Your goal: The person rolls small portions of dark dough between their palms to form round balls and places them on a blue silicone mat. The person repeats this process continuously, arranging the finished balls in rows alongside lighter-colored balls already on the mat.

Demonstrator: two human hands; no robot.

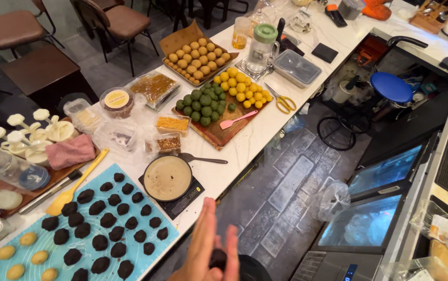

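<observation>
My left hand (pixel 202 242) and my right hand (pixel 232 266) are pressed palm to palm at the bottom edge, with a dark brown dough ball (pixel 218 258) between them. The left hand's fingers point up and hide most of the right hand. Just left of the hands lies a blue silicone mat (pixel 36 208) carrying several dark dough balls (pixel 107 220) and a few yellowish balls (pixel 27 239). Beside the mat, a round pan of brown paste (pixel 168 178) sits on a black kitchen scale (pixel 186 200).
A wooden board (pixel 219 132) holds green balls, yellow balls and a pink spatula (pixel 237 120). Beyond it are a tray of tan balls (pixel 198 57), yellow scissors (pixel 285 102), a green-lidded jar (pixel 262 48), white press moulds (pixel 31 132) and a yellow spatula (pixel 73 184). A blue stool (pixel 392 87) stands across the aisle.
</observation>
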